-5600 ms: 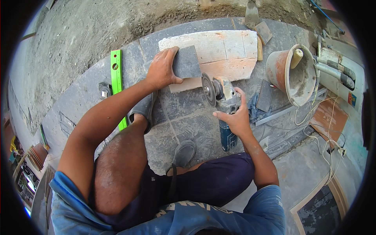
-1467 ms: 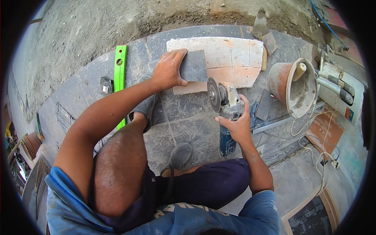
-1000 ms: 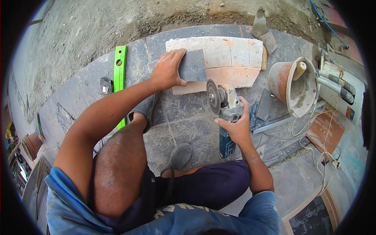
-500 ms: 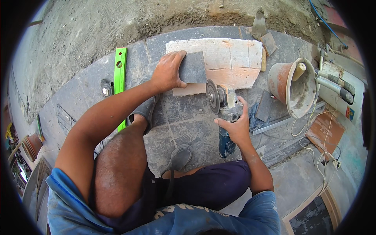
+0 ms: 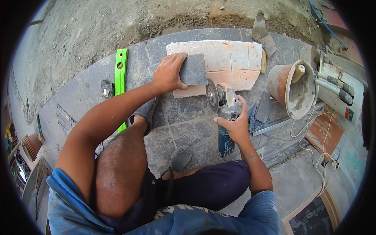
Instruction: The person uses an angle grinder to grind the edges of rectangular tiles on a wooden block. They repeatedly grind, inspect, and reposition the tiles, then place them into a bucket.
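Note:
My left hand point(image 5: 169, 73) grips a dark grey tile point(image 5: 194, 69) by its left end, thumb at the near edge and fingers over the far side. The tile lies over a pale, dusty block point(image 5: 235, 74) with lines marked across it. An angle grinder point(image 5: 226, 135) with a blue body is in my right hand point(image 5: 238, 124), my fingers wrapped round it near the head. Its disc point(image 5: 212, 95) stands upright close to the tile's near right corner; whether they touch I cannot tell.
A bright green spirit level point(image 5: 121, 74) and a tape measure point(image 5: 106, 89) lie left of my foot. To the right are a dirty bucket point(image 5: 280, 88) with a handle inside, a brown tile point(image 5: 326, 133) and tangled cables point(image 5: 323, 172). Past the block lies a trowel point(image 5: 259, 26).
Both hands, the tile and the grinder hold nearly the same places. The whole view has shifted very slightly.

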Demonstrator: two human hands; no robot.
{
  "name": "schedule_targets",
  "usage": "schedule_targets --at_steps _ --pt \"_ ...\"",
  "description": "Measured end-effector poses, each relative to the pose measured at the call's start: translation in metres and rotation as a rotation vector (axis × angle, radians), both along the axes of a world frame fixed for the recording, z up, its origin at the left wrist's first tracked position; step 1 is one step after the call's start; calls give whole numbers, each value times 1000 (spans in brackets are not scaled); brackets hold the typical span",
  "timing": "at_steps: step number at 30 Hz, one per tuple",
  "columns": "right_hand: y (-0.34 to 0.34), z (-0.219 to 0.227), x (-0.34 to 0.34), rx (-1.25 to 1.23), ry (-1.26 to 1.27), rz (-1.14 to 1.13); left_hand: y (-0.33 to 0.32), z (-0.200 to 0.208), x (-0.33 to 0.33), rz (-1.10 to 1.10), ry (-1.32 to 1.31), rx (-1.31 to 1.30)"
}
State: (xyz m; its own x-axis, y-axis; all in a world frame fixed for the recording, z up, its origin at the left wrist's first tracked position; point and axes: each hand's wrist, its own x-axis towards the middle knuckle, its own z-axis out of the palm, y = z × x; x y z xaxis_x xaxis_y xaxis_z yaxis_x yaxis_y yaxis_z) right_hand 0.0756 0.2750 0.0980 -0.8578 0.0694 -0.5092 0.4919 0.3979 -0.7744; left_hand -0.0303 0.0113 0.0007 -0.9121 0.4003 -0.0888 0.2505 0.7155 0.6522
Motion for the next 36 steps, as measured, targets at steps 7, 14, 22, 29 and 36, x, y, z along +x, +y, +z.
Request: schedule_targets --at_steps 7,14,22,29,36 --pt "-7 -1 -6 -11 -1 5 -5 0 2 16 -20 1" --pt "-2 -2 -4 -78 -10 -66 -4 7 0 -24 -30 1" --pt "65 -34 6 -584 -24 -430 3 17 -2 -29 134 164" --pt "63 -28 1 -712 5 -526 31 51 -13 -384 353 -14" --pt "61 -30 6 -775 142 -434 31 55 -19 -486 305 -27"
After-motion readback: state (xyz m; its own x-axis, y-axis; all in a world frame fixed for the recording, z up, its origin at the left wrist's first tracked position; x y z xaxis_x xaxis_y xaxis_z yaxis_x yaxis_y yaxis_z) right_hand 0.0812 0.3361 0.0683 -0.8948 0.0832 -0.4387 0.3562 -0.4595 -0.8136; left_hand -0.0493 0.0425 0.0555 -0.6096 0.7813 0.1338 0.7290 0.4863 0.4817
